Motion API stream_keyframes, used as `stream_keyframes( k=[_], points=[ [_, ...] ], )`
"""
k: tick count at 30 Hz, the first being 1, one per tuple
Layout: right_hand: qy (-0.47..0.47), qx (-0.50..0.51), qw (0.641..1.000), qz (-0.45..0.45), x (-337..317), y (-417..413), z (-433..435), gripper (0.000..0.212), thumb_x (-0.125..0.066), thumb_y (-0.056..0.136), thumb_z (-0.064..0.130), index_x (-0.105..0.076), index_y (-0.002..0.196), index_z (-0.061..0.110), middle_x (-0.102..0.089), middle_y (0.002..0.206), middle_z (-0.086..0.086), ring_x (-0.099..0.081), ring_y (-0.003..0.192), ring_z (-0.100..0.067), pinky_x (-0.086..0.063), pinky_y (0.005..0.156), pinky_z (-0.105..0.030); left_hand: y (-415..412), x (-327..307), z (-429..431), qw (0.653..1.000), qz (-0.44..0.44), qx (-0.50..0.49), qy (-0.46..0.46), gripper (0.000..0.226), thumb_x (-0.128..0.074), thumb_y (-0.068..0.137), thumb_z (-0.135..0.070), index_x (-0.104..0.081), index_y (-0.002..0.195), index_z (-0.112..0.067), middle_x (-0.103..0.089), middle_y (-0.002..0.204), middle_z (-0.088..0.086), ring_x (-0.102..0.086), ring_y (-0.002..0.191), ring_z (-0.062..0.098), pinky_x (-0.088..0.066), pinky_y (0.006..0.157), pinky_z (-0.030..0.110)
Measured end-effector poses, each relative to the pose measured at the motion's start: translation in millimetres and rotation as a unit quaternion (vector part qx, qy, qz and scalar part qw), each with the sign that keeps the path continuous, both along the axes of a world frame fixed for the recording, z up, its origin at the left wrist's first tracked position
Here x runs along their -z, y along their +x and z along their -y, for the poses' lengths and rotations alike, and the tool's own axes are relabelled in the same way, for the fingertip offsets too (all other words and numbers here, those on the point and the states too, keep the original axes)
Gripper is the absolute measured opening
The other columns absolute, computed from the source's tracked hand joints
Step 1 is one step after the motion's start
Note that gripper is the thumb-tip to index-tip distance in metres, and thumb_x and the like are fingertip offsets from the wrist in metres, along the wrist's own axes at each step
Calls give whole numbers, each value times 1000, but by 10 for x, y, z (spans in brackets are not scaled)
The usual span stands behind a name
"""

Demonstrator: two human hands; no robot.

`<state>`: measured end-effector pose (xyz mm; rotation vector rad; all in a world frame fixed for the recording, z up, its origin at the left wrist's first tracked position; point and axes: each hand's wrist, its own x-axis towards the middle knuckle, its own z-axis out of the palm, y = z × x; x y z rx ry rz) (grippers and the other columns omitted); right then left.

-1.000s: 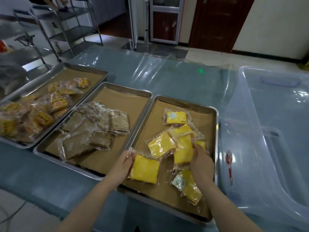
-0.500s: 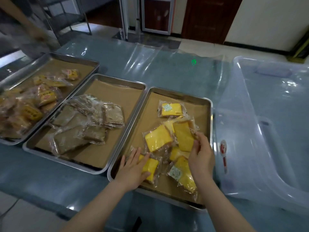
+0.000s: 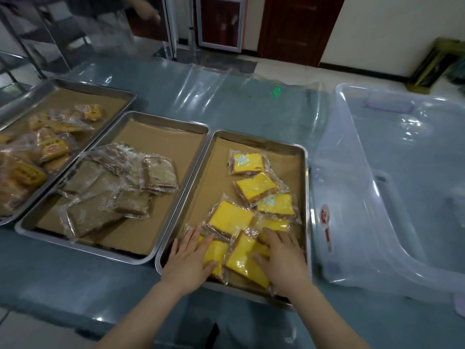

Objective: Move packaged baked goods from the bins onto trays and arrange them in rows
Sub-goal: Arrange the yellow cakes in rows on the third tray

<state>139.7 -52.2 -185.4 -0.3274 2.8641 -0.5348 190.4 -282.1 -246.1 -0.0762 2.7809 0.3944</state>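
Three paper-lined steel trays stand side by side. On the right tray (image 3: 305, 172) lie several clear packets of yellow cake (image 3: 249, 161). My left hand (image 3: 187, 260) rests flat, fingers spread, on a yellow packet (image 3: 215, 254) at the tray's near left corner. My right hand (image 3: 283, 258) lies flat on another yellow packet (image 3: 242, 258) beside it, fingers apart, gripping nothing. The middle tray (image 3: 120, 124) holds brown cake packets (image 3: 158, 176). The left tray (image 3: 75, 84) holds orange-labelled packets (image 3: 51, 149).
A large clear plastic bin (image 3: 392, 197) lies to the right of the trays, touching the right tray's edge. Clear plastic sheeting covers the grey table (image 3: 176, 89). Another person's hand (image 3: 148, 11) and metal racks show at the far left.
My right hand let go of the packet it held and came down flat on a nearer packet. My left hand slid slightly right on its packet. The yellow packets now lie more spread out.
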Motion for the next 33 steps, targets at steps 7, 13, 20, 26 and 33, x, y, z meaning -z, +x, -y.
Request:
stream_keyframes(
  k=[7,13,20,26,33],
  points=[
    [121,-54,988,77,453,51,104,114,-49,70,80,28,142,35,36,151,-5,39,132,-36,22,100,-64,17,27,-21,1000,1,-3,-9,70,-30,93,-59,10,147,-40,32,151,-5,35,132,9,16,110,39],
    [119,-106,987,26,515,-511,17,113,-54,65,77,24,141,45,31,153,5,37,135,-27,24,102,-59,-36,-20,-39,1000,0,4,-5,71,-32,93,-58,9,147,-39,34,148,-6,34,133,10,14,111,42],
    [139,-124,982,-33,457,-501,175,111,-55,76,62,31,141,33,38,150,1,44,131,-25,29,98,-58,9,-15,-11,1000,-5,-5,-8,70,-31,92,-59,6,148,-40,24,155,-5,30,135,10,14,110,39],
    [113,-188,975,18,498,92,-141,75,-35,93,58,21,142,47,29,152,12,31,139,-15,16,112,-46,14,-12,-37,1000,-2,-10,-14,70,-29,92,-59,8,148,-38,25,154,-4,27,139,12,14,111,39],
    [112,-141,981,70,408,238,-205,60,-27,93,63,1,145,52,8,158,17,6,146,-13,-6,114,-48,-7,-27,-38,1000,-6,-11,-7,69,-26,93,-59,8,148,-38,27,153,-4,28,138,13,13,112,40]
  ],
)
